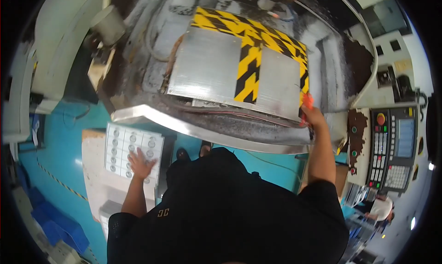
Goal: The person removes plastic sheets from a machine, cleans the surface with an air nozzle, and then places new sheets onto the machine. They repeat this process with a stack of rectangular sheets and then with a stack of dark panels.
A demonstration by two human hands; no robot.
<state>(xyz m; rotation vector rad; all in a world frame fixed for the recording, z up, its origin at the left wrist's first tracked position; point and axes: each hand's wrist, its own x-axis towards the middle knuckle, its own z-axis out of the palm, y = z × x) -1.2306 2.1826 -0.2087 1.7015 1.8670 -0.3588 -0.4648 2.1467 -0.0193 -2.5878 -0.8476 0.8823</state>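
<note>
Tray (124, 145) is white with a grid of roundish grey discs (132, 138), sitting on the pale table (94, 149) between 8 and 9 o'clock. Disc columns run roughly 12 to 6; can't really tell which side's longer. Left hand (140, 165) is over its 5 o'clock part, fingers spread apart. Orange thing (309, 100) is bright but blurry, between 2 and 3 o'clock beside the striped panel (207, 57). Right hand (314, 116) looks clamped on it, visible end poking toward 11 or 12, rest hidden.
</note>
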